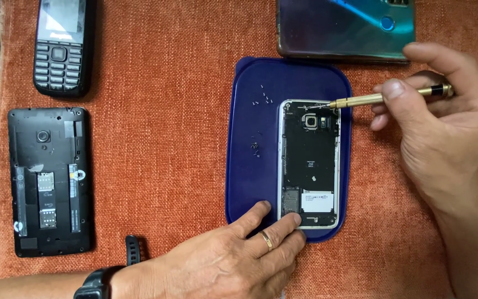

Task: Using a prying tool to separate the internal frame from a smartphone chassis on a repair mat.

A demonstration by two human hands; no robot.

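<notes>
Right hand (443,138) has its grip clamped on a slim brass screwdriver (385,98), thumb & forefinger pinching the shaft near the back end. Tip sits at the top right corner of an opened phone (309,163), right by the camera module. The phone lies back-up w/ its cover off, dark inner plate showing, white label low down, silver frame round the edge. It rests on a dark blue tray (250,166), toward the tray's right side.

Left hand (233,260) lies flat, fingers spread & apart, holding nothing; fingertips press on the phone's bottom left corner and the tray rim beside it. Ring on one finger, black watch (98,282) on the wrist.

Small screws (262,97) lie loose on the tray, upper left of the phone; a few more approx mid-left.

All on an orange cloth (161,138) over the table. Far left: a black phone w/ back removed (50,180), card slots showing. Above it, a black keypad phone (60,47). Top right, a glossy blue-green phone (345,27), face down, just above the tray.
</notes>
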